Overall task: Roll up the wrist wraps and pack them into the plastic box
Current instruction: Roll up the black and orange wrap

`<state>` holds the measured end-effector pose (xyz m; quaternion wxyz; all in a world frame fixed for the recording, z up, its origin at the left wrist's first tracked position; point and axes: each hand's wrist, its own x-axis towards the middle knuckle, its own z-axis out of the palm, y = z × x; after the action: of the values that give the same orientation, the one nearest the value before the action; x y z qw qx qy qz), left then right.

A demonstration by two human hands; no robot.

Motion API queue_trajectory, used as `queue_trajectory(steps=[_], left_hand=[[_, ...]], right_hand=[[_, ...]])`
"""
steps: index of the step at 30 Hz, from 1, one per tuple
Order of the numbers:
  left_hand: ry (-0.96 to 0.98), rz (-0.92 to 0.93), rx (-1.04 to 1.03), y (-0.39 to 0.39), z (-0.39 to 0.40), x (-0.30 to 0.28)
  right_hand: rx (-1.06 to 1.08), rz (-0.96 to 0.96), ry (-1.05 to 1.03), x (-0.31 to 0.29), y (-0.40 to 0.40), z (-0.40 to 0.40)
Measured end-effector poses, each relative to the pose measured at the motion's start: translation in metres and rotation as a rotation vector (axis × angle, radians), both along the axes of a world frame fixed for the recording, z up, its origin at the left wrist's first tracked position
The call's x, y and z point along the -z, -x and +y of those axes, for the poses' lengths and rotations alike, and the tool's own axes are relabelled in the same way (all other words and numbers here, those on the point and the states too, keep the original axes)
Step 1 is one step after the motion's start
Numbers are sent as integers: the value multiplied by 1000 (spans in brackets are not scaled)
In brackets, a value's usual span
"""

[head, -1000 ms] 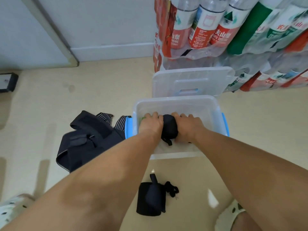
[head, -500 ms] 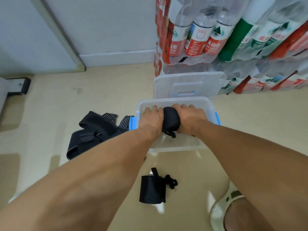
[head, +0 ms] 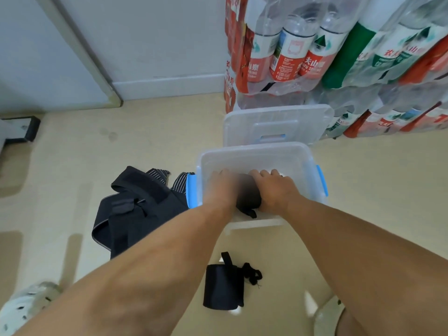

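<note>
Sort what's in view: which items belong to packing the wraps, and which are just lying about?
Job:
- rolled wrap, held by left hand and right hand
- plastic box
- second rolled wrap on floor
- box lid

Lying about:
- black braces
- bottled water packs

Both forearms are bare up to the picture's lower edge, with no sleeve, watch or band showing on either. The left hand (head: 221, 187) and the right hand (head: 275, 189) wear no gloves; the left one is blurred, so its fingers cannot be made out well. A small dark mark sits by a finger of the right hand, too small to tell what it is. On the feet are pale, whitish-green clog-style shoes with round vent holes: the left shoe (head: 23, 304) at the lower left corner, the right shoe (head: 328, 315) near the bottom edge, with a bare ankle beside it.
</note>
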<state>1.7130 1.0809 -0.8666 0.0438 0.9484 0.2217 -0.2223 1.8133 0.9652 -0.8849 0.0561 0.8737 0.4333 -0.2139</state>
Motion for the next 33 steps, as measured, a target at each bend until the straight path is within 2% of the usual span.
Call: queue_trajectory(steps=[6, 10, 13, 15, 18, 20, 24, 27, 30, 33], left_hand=[[46, -20, -39, -5, 6, 18], [43, 19, -9, -3, 10, 17], [27, 8, 27, 3, 8, -11], [48, -72, 45, 15, 10, -42], [-12, -227, 161, 50, 26, -92], [-41, -250, 197, 84, 49, -119], [-68, -57, 100, 162, 99, -162], [-62, 122, 12, 208, 121, -180], [-20, 164, -36, 238, 131, -181], [77, 211, -84, 248, 141, -173]], right_hand=[[65, 54, -39, 16, -11, 12], [47, 51, -14, 6, -10, 10], [19, 20, 60, -20, -5, 15], [10, -4, 75, -44, 1, 24], [-11, -54, -57, -82, 18, 44], [-13, -82, -187, -106, 36, 61], [-27, -12, -385, -132, 97, 98], [-64, 146, -311, -120, 154, 117], [-85, 366, -211, -94, 202, 123], [-248, 361, -59, -65, 233, 121]])
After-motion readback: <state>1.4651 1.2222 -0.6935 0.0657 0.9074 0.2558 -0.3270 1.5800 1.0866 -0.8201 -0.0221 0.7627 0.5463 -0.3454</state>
